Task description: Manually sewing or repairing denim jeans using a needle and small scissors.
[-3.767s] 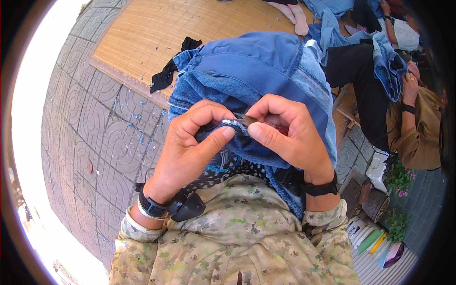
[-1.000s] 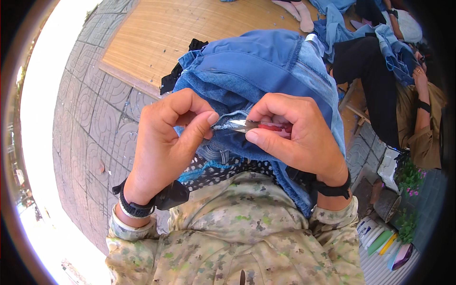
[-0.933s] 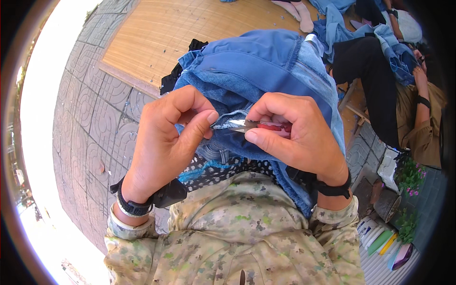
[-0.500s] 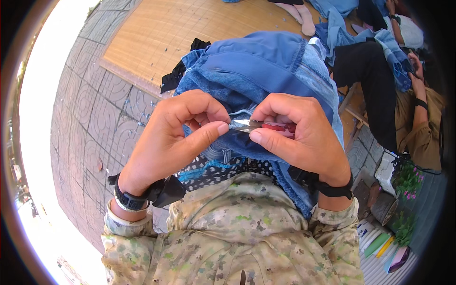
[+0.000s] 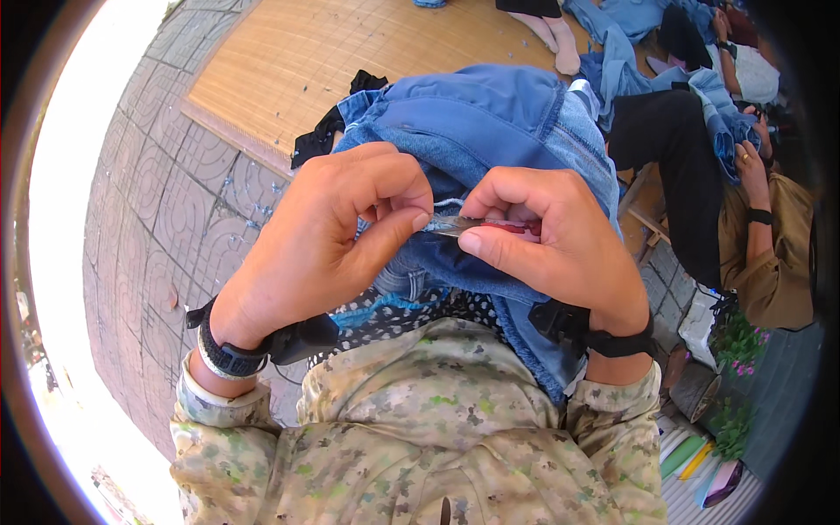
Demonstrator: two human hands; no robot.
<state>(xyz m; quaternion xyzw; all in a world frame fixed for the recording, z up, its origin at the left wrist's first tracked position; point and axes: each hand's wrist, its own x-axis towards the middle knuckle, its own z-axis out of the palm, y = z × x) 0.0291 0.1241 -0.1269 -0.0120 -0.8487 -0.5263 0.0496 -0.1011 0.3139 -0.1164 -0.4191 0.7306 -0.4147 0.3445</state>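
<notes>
Over my lap lies a bundle of blue denim garments (image 5: 472,109), with a frayed pale edge between my hands. My left hand (image 5: 341,241) is closed in a pinch on that denim edge, its thumb and forefinger near the blade tip. My right hand (image 5: 560,249) is closed round small steel snips with red handles (image 5: 512,227), the blades pointing left along the frayed edge. The fingertips of both hands are close together, and exactly what lies under them is partly hidden. Dark patterned cloth (image 5: 394,319) shows beneath the denim.
A woven mat (image 5: 254,79) with black cloth (image 5: 311,144) and thread scraps is ahead, bordered by paving (image 5: 149,262). At right, a person (image 5: 757,236) handles denim, with others' limbs beyond. Flowering plants (image 5: 735,346) and colourful items (image 5: 700,459) sit at lower right.
The snips have come into clearer view since the oldest frame. In the last second my left hand has moved right and up, closer to the blades, its fingers now bunched at the denim edge.
</notes>
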